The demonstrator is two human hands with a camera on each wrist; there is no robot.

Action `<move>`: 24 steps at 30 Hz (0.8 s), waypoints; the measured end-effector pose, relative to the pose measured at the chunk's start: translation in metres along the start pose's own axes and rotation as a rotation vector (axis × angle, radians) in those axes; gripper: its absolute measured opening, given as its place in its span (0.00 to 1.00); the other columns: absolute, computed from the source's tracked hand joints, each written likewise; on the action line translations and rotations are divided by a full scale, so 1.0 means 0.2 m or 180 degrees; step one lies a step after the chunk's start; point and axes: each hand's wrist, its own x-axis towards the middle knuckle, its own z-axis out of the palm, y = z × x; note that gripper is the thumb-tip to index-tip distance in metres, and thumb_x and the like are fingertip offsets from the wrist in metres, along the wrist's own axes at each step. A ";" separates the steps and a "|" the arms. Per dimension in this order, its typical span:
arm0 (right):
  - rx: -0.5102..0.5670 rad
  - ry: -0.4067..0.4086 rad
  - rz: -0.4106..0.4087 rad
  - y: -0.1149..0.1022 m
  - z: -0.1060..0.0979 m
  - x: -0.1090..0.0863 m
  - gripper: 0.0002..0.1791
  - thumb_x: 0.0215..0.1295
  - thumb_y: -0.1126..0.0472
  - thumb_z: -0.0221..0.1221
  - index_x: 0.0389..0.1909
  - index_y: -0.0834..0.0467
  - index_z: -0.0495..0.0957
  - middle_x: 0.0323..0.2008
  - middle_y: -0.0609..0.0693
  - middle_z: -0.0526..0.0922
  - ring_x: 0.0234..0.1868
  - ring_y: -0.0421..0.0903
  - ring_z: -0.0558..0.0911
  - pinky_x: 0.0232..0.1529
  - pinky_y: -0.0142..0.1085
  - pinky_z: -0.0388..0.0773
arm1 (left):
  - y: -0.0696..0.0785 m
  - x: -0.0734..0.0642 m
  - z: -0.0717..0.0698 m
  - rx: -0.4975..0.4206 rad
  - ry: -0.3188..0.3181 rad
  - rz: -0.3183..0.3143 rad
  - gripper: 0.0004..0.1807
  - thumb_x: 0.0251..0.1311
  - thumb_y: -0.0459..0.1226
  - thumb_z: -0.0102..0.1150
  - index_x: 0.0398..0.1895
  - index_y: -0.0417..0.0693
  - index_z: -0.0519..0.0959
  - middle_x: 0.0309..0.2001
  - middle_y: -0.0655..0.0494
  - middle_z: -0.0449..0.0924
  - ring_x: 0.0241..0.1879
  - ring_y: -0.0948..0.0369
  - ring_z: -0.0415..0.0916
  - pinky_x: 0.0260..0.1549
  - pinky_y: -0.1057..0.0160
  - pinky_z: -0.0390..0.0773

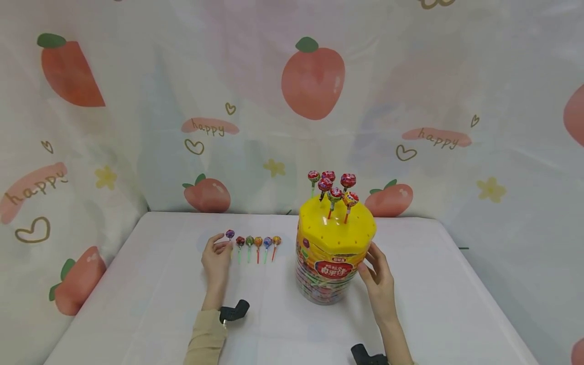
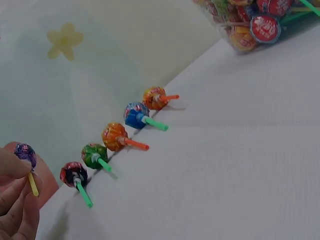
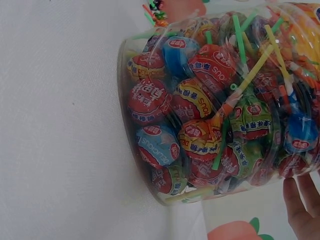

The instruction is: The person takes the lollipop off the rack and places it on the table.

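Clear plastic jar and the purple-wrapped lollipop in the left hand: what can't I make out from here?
Head: wrapper print on the purple-wrapped round lollipop, too small.
Left wrist: part of the left hand, cut off by the left edge.
Left wrist: upper part of the clear plastic jar, cut off by the top edge.
Right wrist: yellow plastic lid, beyond the right edge.
Right wrist: jar's centre, hidden by the outer wrapped lollipops.

Fruit-print backdrop (image 1: 260, 86), perhaps fabric, white table (image 1: 283, 324)
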 end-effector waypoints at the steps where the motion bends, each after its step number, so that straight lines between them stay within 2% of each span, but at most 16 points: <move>1: 0.0005 -0.0003 -0.0001 0.00 0.00 0.00 0.30 0.70 0.64 0.51 0.72 0.51 0.57 0.65 0.39 0.66 0.62 0.33 0.68 0.56 0.17 0.66 | -0.02 0.01 0.00 0.0068 0.0012 0.0018 0.17 0.57 0.31 0.63 0.51 0.44 0.79 0.38 0.40 0.85 0.28 0.72 0.76 0.25 0.79 0.71; 5: 0.0019 -0.0013 0.0009 0.00 0.00 0.00 0.31 0.70 0.64 0.51 0.72 0.51 0.57 0.65 0.39 0.66 0.62 0.33 0.67 0.56 0.17 0.65 | -0.07 0.03 -0.01 0.0320 0.0058 0.0105 0.16 0.57 0.32 0.63 0.50 0.44 0.79 0.38 0.41 0.86 0.31 0.61 0.81 0.25 0.79 0.70; 9: 0.0016 -0.0014 0.0012 -0.01 0.00 0.00 0.31 0.70 0.64 0.51 0.72 0.51 0.57 0.66 0.40 0.66 0.62 0.33 0.67 0.57 0.17 0.65 | -0.09 0.03 -0.01 0.0391 0.0017 0.0127 0.16 0.57 0.32 0.63 0.50 0.42 0.79 0.37 0.41 0.86 0.34 0.53 0.82 0.25 0.78 0.71; 18: -0.0051 0.0016 0.0014 0.00 0.00 0.00 0.30 0.70 0.63 0.51 0.72 0.50 0.57 0.67 0.43 0.65 0.62 0.32 0.67 0.56 0.17 0.65 | -0.08 0.04 0.00 0.0533 -0.0126 -0.0068 0.17 0.58 0.34 0.61 0.51 0.44 0.78 0.37 0.42 0.86 0.33 0.53 0.83 0.25 0.71 0.72; 24: -0.0024 -0.0004 0.0011 0.00 0.00 0.00 0.30 0.70 0.63 0.51 0.72 0.50 0.57 0.67 0.41 0.65 0.62 0.32 0.67 0.56 0.17 0.65 | -0.09 0.05 -0.01 0.0778 -0.0162 -0.0046 0.18 0.57 0.34 0.62 0.52 0.43 0.78 0.37 0.42 0.86 0.34 0.49 0.84 0.31 0.62 0.70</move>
